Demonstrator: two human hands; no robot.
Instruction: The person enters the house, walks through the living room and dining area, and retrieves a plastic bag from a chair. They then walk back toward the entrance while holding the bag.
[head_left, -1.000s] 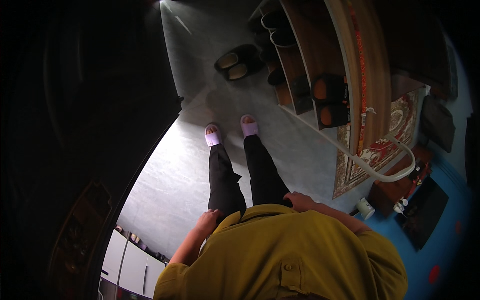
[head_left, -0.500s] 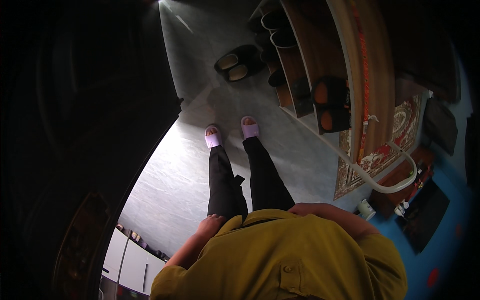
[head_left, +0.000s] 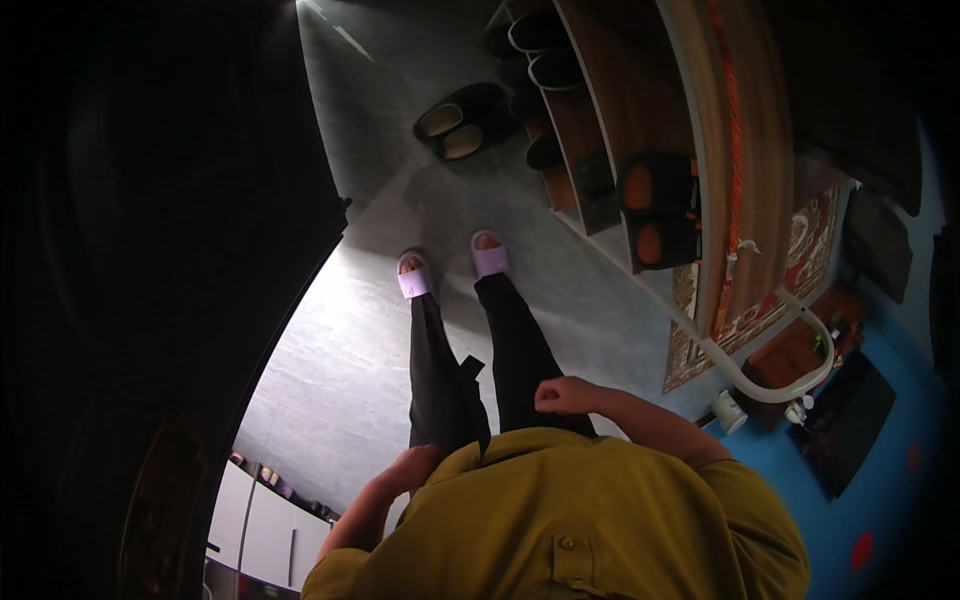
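Here the right hand (head_left: 562, 394) is curled into a loose fist above the front of the black trousers (head_left: 520, 350), its grip closed with nothing visible inside it. The left hand (head_left: 415, 466) hangs at the left thigh, against the dark cloth of the same trousers just above the hem of the mustard-yellow shirt (head_left: 590, 520); its fingers are tucked out of sight, so I cannot tell whether that grip is open or closed. The shirt is a soft woven fabric with a buttoned chest pocket. Well beyond both hands, two lilac slide sandals (head_left: 415, 277) with broad smooth straps stand on a pale grey floor (head_left: 330, 380) of large matte tiles. Ahead and to the right of the right hand, a wooden shoe rack (head_left: 600, 110) with flat brown shelves holds dark shoes and a pair with orange insoles; a pair of black slip-ons (head_left: 455, 120) lies on the floor beside it. A white curved rail (head_left: 760, 385) bends past a patterned red rug (head_left: 790, 270). The whole left side is in deep shadow, and the picture's rim cuts off the shirt's lower part.
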